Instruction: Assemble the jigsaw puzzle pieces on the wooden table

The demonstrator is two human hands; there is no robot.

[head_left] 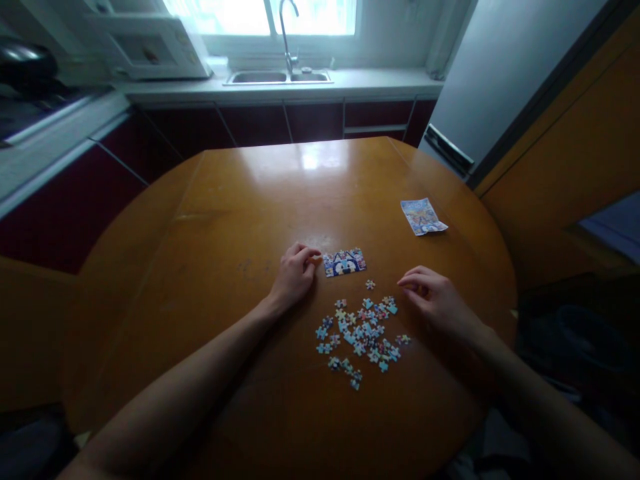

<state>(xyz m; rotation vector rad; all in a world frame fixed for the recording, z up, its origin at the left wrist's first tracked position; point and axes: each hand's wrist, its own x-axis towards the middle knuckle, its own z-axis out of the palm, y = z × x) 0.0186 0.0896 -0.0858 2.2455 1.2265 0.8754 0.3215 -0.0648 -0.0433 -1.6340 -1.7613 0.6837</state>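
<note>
A partly assembled jigsaw puzzle (345, 264) lies flat on the table, showing a blue and white cartoon face. My left hand (295, 277) rests at its left side, fingers loosely bent and apart, fingertips at or very near the puzzle's edge. To the right, my right hand (435, 300) hovers low over the table with its fingers curled together toward the thumb. Whether a piece is between those fingertips is too small to tell. One loose piece (370, 285) lies just below the assembled part. Nearer me spreads a pile of loose puzzle pieces (367, 331), several in light blue.
The brown wooden table (225, 220) has rounded ends. A crumpled printed sheet or packet (423, 217) lies at its far right. Beyond are a counter with a sink (260, 77) and faucet, a white microwave (150, 50) at left and a fridge (505, 60) at right.
</note>
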